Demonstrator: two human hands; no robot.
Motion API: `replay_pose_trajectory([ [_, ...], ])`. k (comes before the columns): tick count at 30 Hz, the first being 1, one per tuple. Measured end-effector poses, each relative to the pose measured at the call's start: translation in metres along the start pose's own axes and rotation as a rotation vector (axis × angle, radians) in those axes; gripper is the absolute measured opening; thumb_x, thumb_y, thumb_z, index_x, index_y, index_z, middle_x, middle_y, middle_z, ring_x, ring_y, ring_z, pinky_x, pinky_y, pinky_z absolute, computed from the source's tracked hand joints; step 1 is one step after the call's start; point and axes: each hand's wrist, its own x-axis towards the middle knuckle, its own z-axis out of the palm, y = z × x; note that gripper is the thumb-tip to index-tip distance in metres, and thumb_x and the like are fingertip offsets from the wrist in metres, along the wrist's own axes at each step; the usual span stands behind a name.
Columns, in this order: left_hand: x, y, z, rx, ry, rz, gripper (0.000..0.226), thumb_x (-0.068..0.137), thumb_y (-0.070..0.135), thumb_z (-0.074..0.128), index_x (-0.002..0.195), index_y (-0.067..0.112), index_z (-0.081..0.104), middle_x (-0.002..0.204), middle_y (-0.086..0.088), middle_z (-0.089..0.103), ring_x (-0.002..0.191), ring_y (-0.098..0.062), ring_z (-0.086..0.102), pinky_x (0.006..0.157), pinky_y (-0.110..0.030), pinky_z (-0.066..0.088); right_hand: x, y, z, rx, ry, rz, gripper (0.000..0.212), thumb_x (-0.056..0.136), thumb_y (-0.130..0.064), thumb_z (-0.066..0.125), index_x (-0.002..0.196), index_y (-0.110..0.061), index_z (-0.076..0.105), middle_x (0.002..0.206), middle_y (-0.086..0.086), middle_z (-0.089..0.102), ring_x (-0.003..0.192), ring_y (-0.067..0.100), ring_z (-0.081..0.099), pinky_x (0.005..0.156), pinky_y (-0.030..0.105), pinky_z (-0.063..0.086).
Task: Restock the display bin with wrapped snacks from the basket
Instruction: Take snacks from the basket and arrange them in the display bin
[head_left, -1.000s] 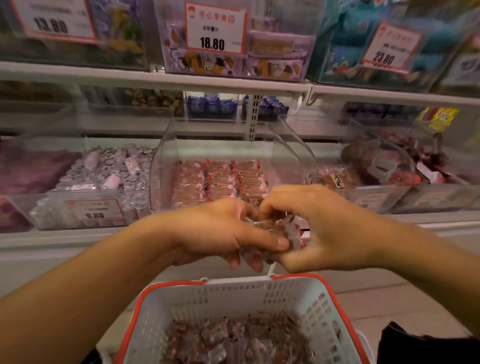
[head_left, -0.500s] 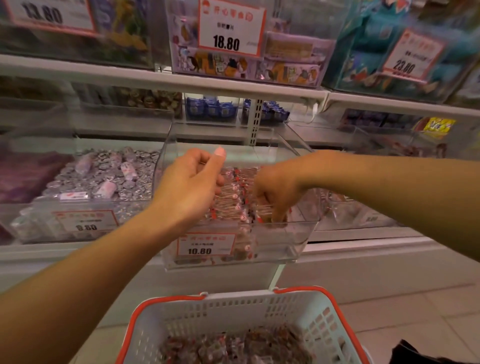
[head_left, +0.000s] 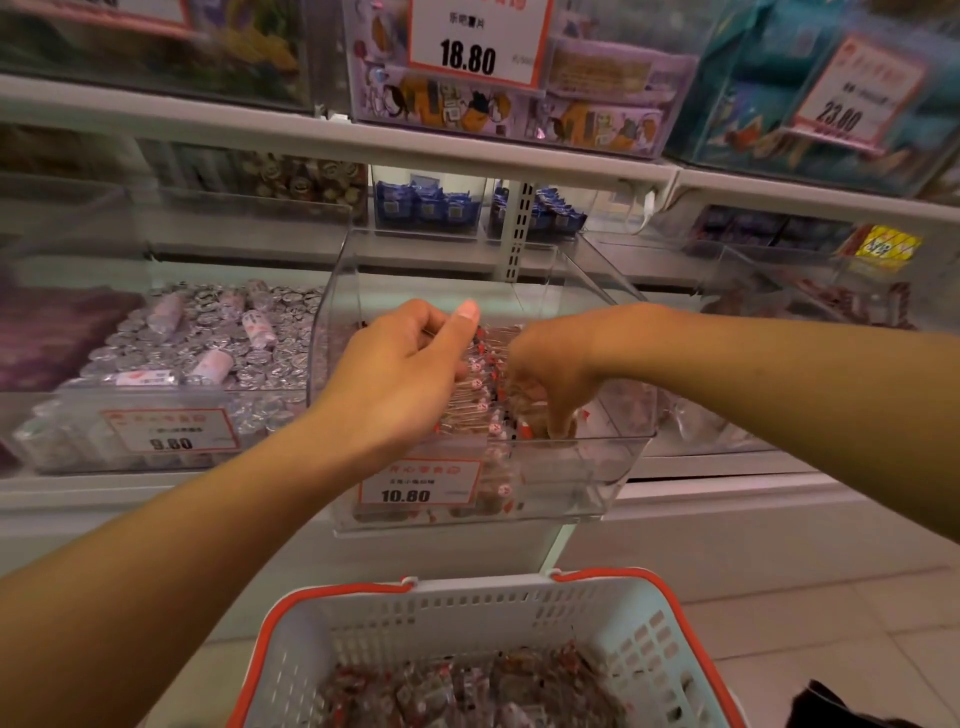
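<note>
— Hardly shifted since half a second back: both hands hold the same places over the clear plastic display bin (head_left: 571, 478), only seen a little closer and lower.

— And the fingers?

— Right hand (head_left: 545, 379) dipped inside the bin, fingers (head_left: 558, 423) pointing down and bunched among the small clear-wrapped snacks with red-and-white tabs (head_left: 483, 400); pinching one or merely nudging it, cannot tell. Left hand (head_left: 400, 384) above the bin's left half, fingers curled inward, thumb (head_left: 465, 317) raised; nothing plainly seen in the curl, so holding or empty, cannot tell either.

— Where do the snacks lie?

— Stacked in neat rows across the bin's left and middle, behind the white-and-red 10.80 price label (head_left: 418, 480). Right part and front edge of the bin show bare plastic.

— How far along, then?

— Midway, at a guess. Plenty more loose wrapped snacks heaped in the white perforated basket with the orange rim (head_left: 467, 597) just below the bin. More trips between basket and bin needed, and room left to fill.

— Around that?

— Silver foil sweets in the neighbouring bin (head_left: 208, 343) to the left, white shelf (head_left: 260, 119) above.
</note>
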Motion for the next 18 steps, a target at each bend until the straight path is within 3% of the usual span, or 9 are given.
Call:
replay_pose_trajectory([
  [5,-0.003,0.003,0.000,0.010,0.000,-0.004,0.037,0.093,0.059,0.045,0.089,0.027,0.063,0.076,0.008,0.071,0.071,-0.014,0.069,0.070,-0.047,0.060,-0.001,-0.004,0.004,0.051,0.130,-0.035,0.048,0.058,-0.034,0.093,0.064,-0.031,0.046,0.068,-0.015,0.051,0.061,0.002,0.046,0.051,0.019,0.029],
  [10,-0.003,0.005,0.001,0.008,-0.008,0.002,0.037,0.093,0.058,0.046,0.090,0.026,0.063,0.078,0.007,0.071,0.074,-0.017,0.069,0.073,-0.048,0.059,-0.003,-0.004,0.003,0.111,0.121,-0.007,0.039,0.054,-0.033,0.095,0.070,-0.023,0.061,0.074,-0.011,0.063,0.069,0.010,0.059,0.062,0.025,0.049],
  [14,-0.005,0.005,0.002,0.014,-0.020,0.009,0.034,0.093,0.056,0.048,0.088,0.026,0.064,0.075,0.008,0.071,0.075,-0.016,0.069,0.076,-0.046,0.058,-0.007,-0.005,0.004,0.103,0.129,0.002,0.037,0.057,-0.029,0.095,0.076,-0.022,0.064,0.076,-0.009,0.063,0.071,0.011,0.060,0.059,0.023,0.046],
  [18,-0.004,0.008,0.004,0.014,-0.035,0.008,0.035,0.094,0.054,0.049,0.088,0.024,0.064,0.075,0.007,0.071,0.076,-0.016,0.068,0.079,-0.049,0.057,-0.013,-0.007,0.000,0.099,0.143,0.009,0.037,0.059,-0.028,0.094,0.082,-0.018,0.066,0.079,-0.007,0.061,0.072,0.011,0.057,0.067,0.028,0.052],
])
